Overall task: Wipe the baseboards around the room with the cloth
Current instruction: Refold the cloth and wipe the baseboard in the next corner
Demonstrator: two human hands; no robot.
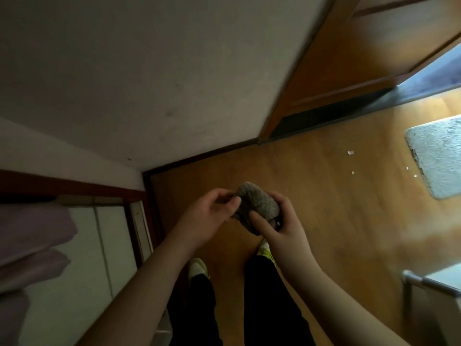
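Above the wooden floor [311, 196], in front of your legs, you hold the grey textured cloth [257, 206] bunched up between both hands, clear of every surface. Your right hand [282, 226] wraps round the bundle from the right, its thumb pressed across the near face of the fabric and its fingers curled behind it. Your left hand [209, 216] pinches the left edge of the cloth between thumb and curled fingertips. Beyond your hands, the dark baseboard [199, 159] runs along the foot of the pale wall [149, 71] and meets a second dark strip at the corner to your left. The cloth is well apart from the baseboard. To the right, a wooden door [361, 58] stands beside the wall, and a pale mat [439, 153] lies on the floor with small white scraps [350, 152] scattered near its edge. Your light-coloured shoes [198, 267] show below your forearms.
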